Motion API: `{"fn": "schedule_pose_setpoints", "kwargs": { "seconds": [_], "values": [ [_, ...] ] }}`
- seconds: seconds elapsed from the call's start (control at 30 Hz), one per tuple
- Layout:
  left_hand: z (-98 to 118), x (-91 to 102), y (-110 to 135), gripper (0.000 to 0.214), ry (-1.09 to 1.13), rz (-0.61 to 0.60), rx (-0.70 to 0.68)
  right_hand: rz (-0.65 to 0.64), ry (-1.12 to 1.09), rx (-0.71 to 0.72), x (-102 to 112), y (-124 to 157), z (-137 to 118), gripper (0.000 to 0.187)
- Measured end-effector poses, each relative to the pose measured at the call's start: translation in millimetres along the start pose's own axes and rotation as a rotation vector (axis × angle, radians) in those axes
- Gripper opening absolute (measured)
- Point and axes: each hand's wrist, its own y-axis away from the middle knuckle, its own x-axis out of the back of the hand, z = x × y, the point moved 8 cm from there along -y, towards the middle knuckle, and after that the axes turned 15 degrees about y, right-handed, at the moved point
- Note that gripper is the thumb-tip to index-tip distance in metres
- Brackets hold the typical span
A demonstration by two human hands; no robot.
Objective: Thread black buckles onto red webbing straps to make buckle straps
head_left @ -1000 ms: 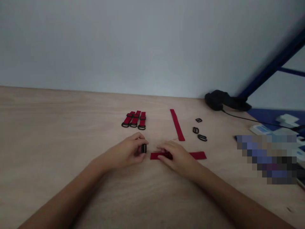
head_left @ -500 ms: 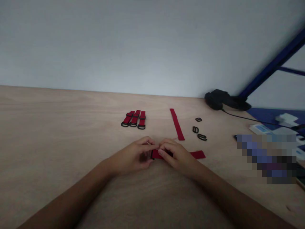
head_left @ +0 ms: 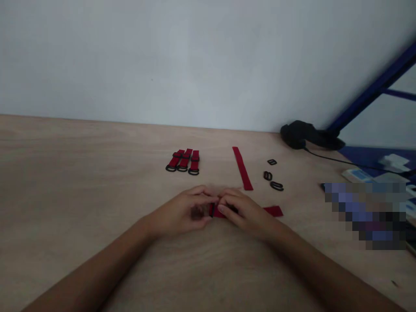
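Note:
My left hand (head_left: 183,212) grips a small black strap slider (head_left: 212,210) between thumb and fingers. A red strap (head_left: 274,211) passes through that slider, and a short bit of red shows on its left side. Just right of the slider, my right hand (head_left: 243,212) pinches the strap with thumb and forefinger. The strap's free end comes out beyond the right hand and lies on the table. Part of the strap is hidden beneath the right fingers, and the fingertips of both hands nearly meet.
Three finished-looking red straps (head_left: 183,161) with black hooks lie behind my hands on the wooden table (head_left: 81,173). A loose red strap (head_left: 242,169), two black sliders (head_left: 268,176) and a black hook (head_left: 276,186) lie to the right. Farther right are a black corded object (head_left: 294,135) and a blurred-out patch.
The slider sits slightly farther right against the strap, and red now shows on its left side. Both hands have barely shifted right.

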Motion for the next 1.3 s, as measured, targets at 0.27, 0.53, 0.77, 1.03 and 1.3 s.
{"fn": "schedule_pose_setpoints", "kwargs": {
  "seconds": [0.27,0.53,0.77,1.03,1.3],
  "values": [
    [-36.0,6.5,2.4,0.022,0.442,0.228,0.218,0.04,-0.047,-0.123,1.3,-1.4,6.9,0.02],
    [-36.3,4.4,-0.2,0.019,0.477,0.231,0.241,0.073,-0.145,-0.211,-2.7,4.0,14.1,0.022],
    [-52.1,3.3,4.3,0.033,0.655,0.347,0.391,0.127,-0.19,-0.179,3.3,3.6,10.1,0.016],
    [-50.3,3.4,2.9,0.016,0.621,0.335,0.412,0.123,-0.123,-0.1,4.6,1.3,1.2,0.023],
    [-40.7,2.1,6.6,0.013,0.568,0.281,0.37,0.158,0.056,-0.081,7.2,2.0,-2.1,0.02]
  ]
}}
